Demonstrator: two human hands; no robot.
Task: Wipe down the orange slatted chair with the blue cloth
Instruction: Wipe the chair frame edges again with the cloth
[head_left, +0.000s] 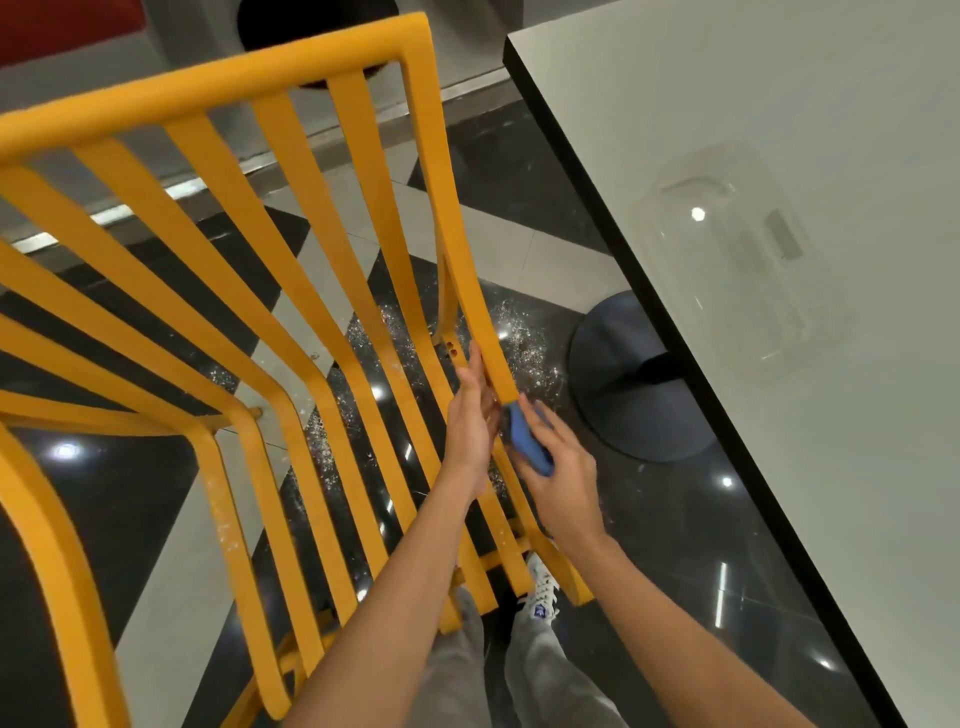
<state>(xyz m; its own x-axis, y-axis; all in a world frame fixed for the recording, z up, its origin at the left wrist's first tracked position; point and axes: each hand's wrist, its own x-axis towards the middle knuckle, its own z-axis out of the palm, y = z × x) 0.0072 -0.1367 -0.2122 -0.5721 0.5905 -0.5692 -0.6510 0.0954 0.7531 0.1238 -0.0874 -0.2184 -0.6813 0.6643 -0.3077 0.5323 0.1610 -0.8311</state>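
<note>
The orange slatted chair (291, 291) fills the left and middle of the view, seen from above with its back towards the top. At the seat's right edge rail, my right hand (558, 467) grips the folded blue cloth (527, 439) and holds it against the rail. My left hand (470, 415) lies just left of that rail with straight fingers pointing up along its inner side, touching it. Much of the cloth is hidden under my right fingers.
A white table (779, 130) with a black edge runs along the right, a clear plastic cover (727, 260) on it. Its round dark base (639, 379) stands on the glossy black-and-white floor close to the chair. White specks litter the floor under the seat. My legs and a sneaker (540, 587) show below.
</note>
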